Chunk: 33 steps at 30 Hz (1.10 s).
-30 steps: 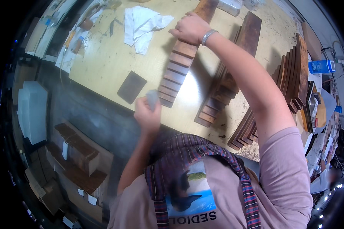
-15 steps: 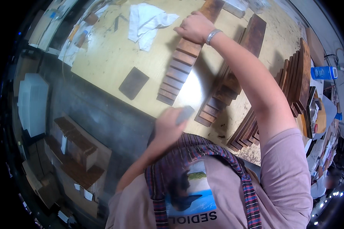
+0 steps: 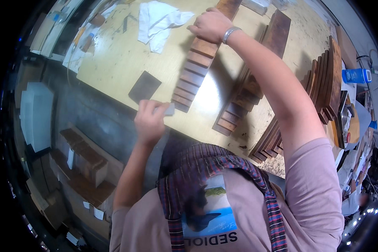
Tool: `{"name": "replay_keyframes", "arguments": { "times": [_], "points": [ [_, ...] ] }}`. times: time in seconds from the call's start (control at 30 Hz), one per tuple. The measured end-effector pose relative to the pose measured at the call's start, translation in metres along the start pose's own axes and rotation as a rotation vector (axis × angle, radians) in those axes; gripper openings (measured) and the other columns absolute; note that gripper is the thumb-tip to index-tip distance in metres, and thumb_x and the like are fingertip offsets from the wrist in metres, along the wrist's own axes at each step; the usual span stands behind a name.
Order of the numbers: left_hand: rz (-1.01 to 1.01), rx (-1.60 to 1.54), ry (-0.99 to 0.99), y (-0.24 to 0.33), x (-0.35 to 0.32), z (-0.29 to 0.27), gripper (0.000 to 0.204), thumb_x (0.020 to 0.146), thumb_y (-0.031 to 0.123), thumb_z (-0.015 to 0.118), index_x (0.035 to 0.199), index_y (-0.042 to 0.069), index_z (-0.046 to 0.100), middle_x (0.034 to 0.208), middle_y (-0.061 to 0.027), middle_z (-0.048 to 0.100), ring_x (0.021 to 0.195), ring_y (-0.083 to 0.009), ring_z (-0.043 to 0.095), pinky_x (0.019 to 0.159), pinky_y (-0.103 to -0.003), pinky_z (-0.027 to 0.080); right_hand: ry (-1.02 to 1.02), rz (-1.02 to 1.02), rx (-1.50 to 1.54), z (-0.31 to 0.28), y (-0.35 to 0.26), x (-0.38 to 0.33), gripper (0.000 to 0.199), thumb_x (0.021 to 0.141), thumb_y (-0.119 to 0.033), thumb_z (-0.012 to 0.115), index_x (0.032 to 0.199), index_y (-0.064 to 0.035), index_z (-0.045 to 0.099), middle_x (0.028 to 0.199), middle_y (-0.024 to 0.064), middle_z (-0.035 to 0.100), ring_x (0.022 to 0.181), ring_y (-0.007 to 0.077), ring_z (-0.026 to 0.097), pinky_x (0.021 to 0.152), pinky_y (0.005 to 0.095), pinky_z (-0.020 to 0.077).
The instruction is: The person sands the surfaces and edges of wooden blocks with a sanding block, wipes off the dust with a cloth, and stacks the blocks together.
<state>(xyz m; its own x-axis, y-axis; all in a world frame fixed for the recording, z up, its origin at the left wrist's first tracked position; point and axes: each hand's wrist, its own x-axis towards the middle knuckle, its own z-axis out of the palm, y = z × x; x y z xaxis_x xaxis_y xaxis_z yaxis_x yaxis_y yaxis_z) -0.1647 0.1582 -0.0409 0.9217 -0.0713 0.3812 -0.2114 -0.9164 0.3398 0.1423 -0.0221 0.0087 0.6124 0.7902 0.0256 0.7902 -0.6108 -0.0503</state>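
My right hand (image 3: 212, 26) is closed around the upper part of a long brown wooden piece with a row of stepped notches (image 3: 189, 75), which lies slantwise on the table. Between the thumb and fingers of my left hand (image 3: 149, 121) is a small flat grey pad (image 3: 170, 109), perhaps folded sandpaper. That hand is at the near edge of the table, just left of the notched piece's lower end and apart from it. Close above it lies a dark rectangular sheet (image 3: 144, 87).
A white cloth (image 3: 158, 25) lies on the table (image 3: 109, 69) at the back. Similar notched wooden pieces (image 3: 252, 90) lie to the right, with more stacked boards (image 3: 323, 84) beyond, near a blue container (image 3: 356, 76). Wooden parts (image 3: 86, 157) stand low at the left.
My left hand, with the grey pad, has moved left and upward, from below the notched piece's lower end to beside it. My right hand keeps its hold on the wood.
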Motion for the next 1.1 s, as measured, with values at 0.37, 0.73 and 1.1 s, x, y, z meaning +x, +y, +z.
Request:
{"name": "replay_keyframes", "arguments": {
  "times": [0.37, 0.73, 1.1],
  "points": [
    [0.032, -0.07, -0.028, 0.0, 0.006, -0.006, 0.031, 0.071, -0.002, 0.066, 0.098, 0.01, 0.074, 0.092, -0.0067, 0.065, 0.09, -0.0298, 0.061, 0.075, -0.04, 0.053, -0.004, 0.003, 0.002, 0.005, 0.0, 0.004, 0.05, 0.098, -0.039, 0.044, 0.073, -0.0054, 0.071, 0.079, 0.0141, 0.071, 0.078, 0.0335, 0.059, 0.092, 0.0397, 0.0426],
    [-0.139, 0.048, 0.092, -0.052, 0.013, -0.037, 0.032, 0.076, 0.004, 0.07, 0.108, 0.008, 0.073, 0.099, -0.0095, 0.065, 0.096, -0.0306, 0.059, 0.081, -0.041, 0.05, 0.005, -0.022, -0.02, 0.004, 0.0, 0.001, 0.045, 0.097, -0.036, 0.047, 0.073, -0.0068, 0.071, 0.076, 0.0135, 0.07, 0.077, 0.0331, 0.06, 0.09, 0.0397, 0.0431],
    [-0.252, 0.329, 0.156, -0.229, 0.093, -0.028, 0.042, 0.081, 0.021, 0.076, 0.119, 0.007, 0.064, 0.117, -0.0166, 0.064, 0.11, -0.0374, 0.057, 0.093, -0.047, 0.047, 0.034, 0.057, 0.052, -0.003, -0.008, -0.001, 0.051, 0.096, -0.037, 0.044, 0.071, -0.005, 0.074, 0.078, 0.018, 0.071, 0.086, 0.0316, 0.065, 0.105, 0.0406, 0.0404]
  ]
}}
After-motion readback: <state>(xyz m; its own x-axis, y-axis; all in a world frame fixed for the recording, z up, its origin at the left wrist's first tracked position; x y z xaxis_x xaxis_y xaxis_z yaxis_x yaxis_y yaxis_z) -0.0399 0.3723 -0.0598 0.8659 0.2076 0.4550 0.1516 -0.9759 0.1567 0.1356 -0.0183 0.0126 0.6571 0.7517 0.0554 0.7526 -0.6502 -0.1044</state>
